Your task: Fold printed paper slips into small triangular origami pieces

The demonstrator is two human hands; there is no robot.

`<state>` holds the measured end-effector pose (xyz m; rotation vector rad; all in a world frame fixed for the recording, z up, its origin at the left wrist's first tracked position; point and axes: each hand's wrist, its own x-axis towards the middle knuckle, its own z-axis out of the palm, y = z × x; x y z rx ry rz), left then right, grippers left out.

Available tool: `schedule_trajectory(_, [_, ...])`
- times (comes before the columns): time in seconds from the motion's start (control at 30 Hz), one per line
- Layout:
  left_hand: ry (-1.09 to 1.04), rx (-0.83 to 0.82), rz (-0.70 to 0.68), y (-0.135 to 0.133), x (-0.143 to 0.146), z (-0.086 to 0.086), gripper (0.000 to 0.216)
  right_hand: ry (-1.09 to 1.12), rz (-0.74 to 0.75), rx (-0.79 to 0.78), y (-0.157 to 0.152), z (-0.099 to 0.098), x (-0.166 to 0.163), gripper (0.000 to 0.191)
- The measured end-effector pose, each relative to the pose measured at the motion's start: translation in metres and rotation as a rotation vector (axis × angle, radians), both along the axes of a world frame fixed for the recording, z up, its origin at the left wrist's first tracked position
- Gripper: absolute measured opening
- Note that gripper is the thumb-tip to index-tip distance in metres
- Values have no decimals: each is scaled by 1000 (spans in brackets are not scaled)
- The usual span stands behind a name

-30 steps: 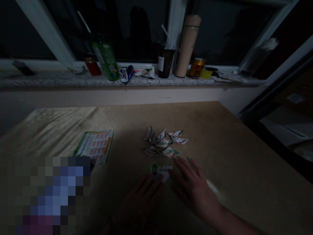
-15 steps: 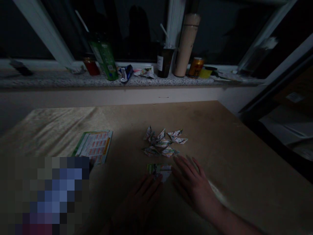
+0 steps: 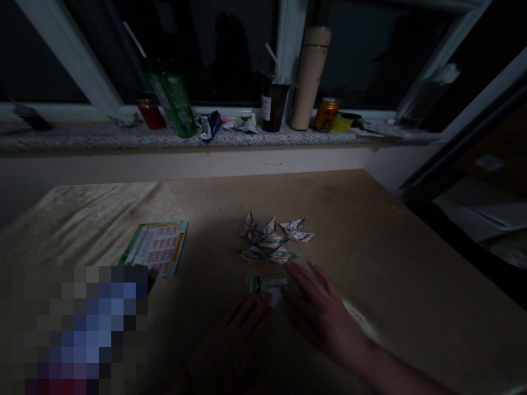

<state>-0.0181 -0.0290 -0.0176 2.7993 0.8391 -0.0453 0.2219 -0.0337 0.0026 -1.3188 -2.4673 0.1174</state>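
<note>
A small printed piece of paper (image 3: pixel 272 283), green along one end, lies flat on the table in front of me. My left hand (image 3: pixel 242 326) rests over its near edge, with fingers stretched out and the fingertips on the paper. At its right edge is my right hand (image 3: pixel 319 310), palm down with fingers extended and somewhat apart. The near part of the paper is partly hidden by my hands and shadow. Just beyond it sits a loose group of several pointed folded-paper pieces (image 3: pixel 269 240), printed in white, green and red.
A stack of printed sheets (image 3: pixel 158 244) lies at left on a shiny cloth (image 3: pixel 99 208), beside a pixelated area. Along the stone windowsill (image 3: pixel 230 140) stand a green bottle (image 3: pixel 175 104), a dark cup with straw (image 3: pixel 274 107), a tall beige flask (image 3: pixel 310 79) and an orange can (image 3: pixel 326 115).
My right hand has slid slightly left along the paper's right side. My left hand stays nearly in place on the near edge. The whole view has shifted a little.
</note>
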Motion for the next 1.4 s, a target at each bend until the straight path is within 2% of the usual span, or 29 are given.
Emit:
schedule_trajectory(0.17, [13, -35, 11, -1, 2, 11, 84, -4, -44, 26, 1, -2, 1, 33])
schedule_trajectory(0.43, [28, -37, 17, 0, 2, 7, 84, -37, -56, 71, 1, -4, 1, 34])
schedule_trajectory(0.63, [59, 5, 26, 0, 3, 6, 78, -26, -17, 71, 2, -5, 3, 34])
schedule_trajectory(0.73, [56, -51, 10, 2, 3, 9, 85, -12, 0, 64, 2, -4, 3, 33])
schedule_trajectory(0.9, [117, -108, 1, 4, 5, 12, 80, 6, 58, 9, 2, 1, 3, 29])
schedule_trajectory(1.03, [86, -114, 10, 3, 6, 13, 78, 11, 60, -3, 1, 2, 2, 29])
schedule_trajectory(1.2, [82, -97, 35, 1, 5, 11, 81, -22, 177, -23, 0, 3, -1, 35])
schedule_trajectory(1.33, [80, -75, 6, 0, 6, 7, 84, -20, 162, -42, 1, 5, -2, 32])
schedule_trajectory(1.4, [73, -41, 16, 0, 6, 6, 79, -3, 156, -48, 1, 6, -1, 31])
